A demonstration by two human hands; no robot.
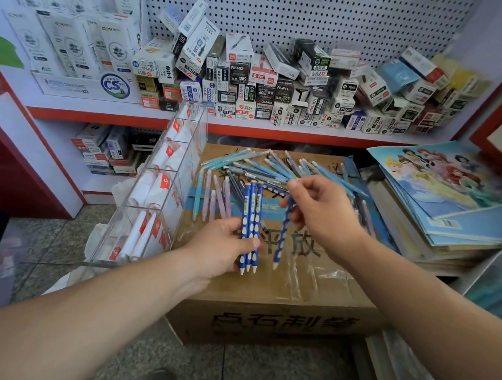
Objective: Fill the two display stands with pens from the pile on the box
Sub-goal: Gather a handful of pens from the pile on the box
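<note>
Head camera, looking down over my forearms at a taped cardboard box (265,325) used as the work surface. My left hand (217,246) grips three matching pens (251,219) side by side, thumb curled across their lower barrels. My right hand (325,212) pinches a fourth pen (282,241) of the same kind near its upper end, just beside the bundle and hanging tip down.

These pens are dark blue with rows of white oval dimples, orange push-buttons on top and white pointed tips below. They look light, stiff and smooth-sided. I judge the dimpled section gives the surest hold, and a loose bundle could fan out or slip unless clamped around the middle.

Behind my hands, the pile of pens (263,167) lies scattered on the box's far half: pale blue, teal, pink and grey barrels crossing one another. To the left, touching the box, leans a clear acrylic display stand (169,167), its divided compartments showing white paper with red marks. I cannot make out a second stand.
</note>
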